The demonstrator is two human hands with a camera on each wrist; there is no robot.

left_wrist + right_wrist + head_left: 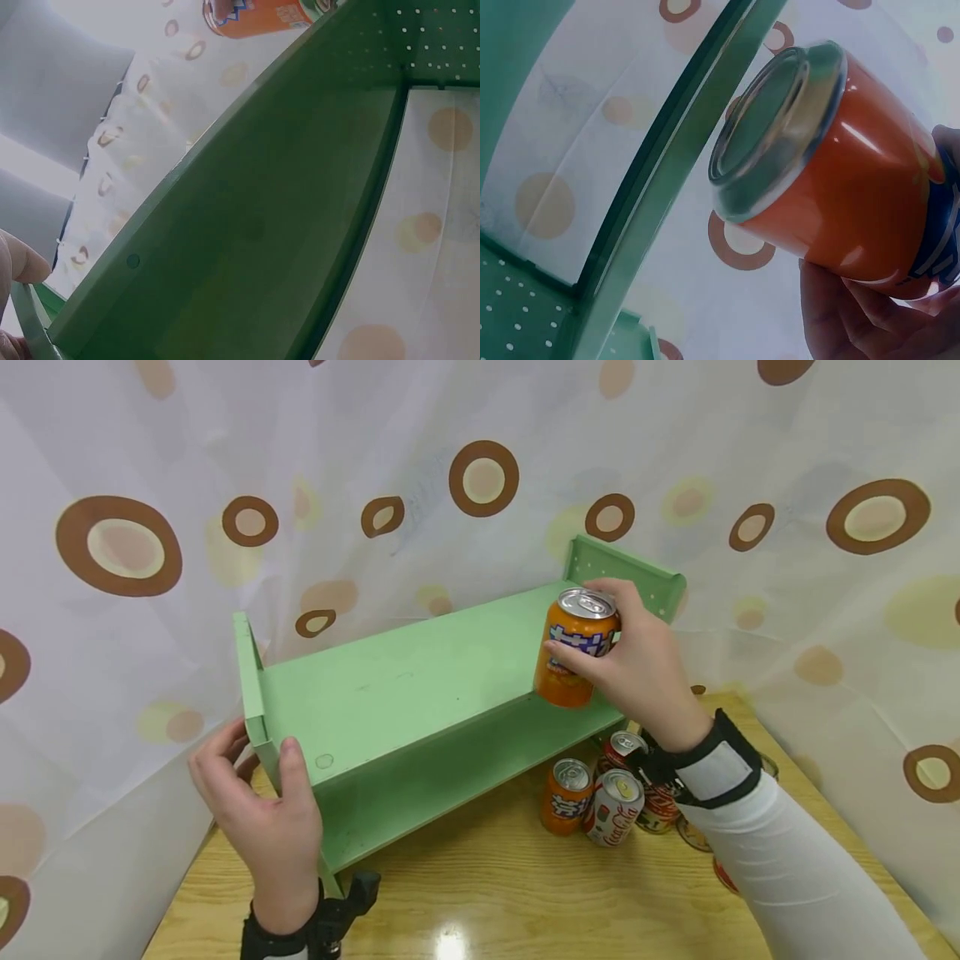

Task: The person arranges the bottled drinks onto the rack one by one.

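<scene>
An orange soda can (567, 687) is held upright in my right hand (647, 664), thumb on the near side and fingers round the back. It hangs at the front edge of the top board of a green two-tier shelf (405, 681). In the right wrist view the bottom of the can (761, 124) shows above the shelf board (671, 176), apart from it. My left hand (258, 810) grips the shelf's left end panel (251, 685), thumb at the front and fingers outside. Part of that grip shows in the left wrist view, with a finger (22, 259) over the panel.
On the wooden table (465, 885), right of the shelf, several cans stand together: another orange can (566, 802), a white Coca-Cola can (613, 810) and red ones partly hidden by my right wrist. A dotted curtain (390, 435) hangs behind and at both sides.
</scene>
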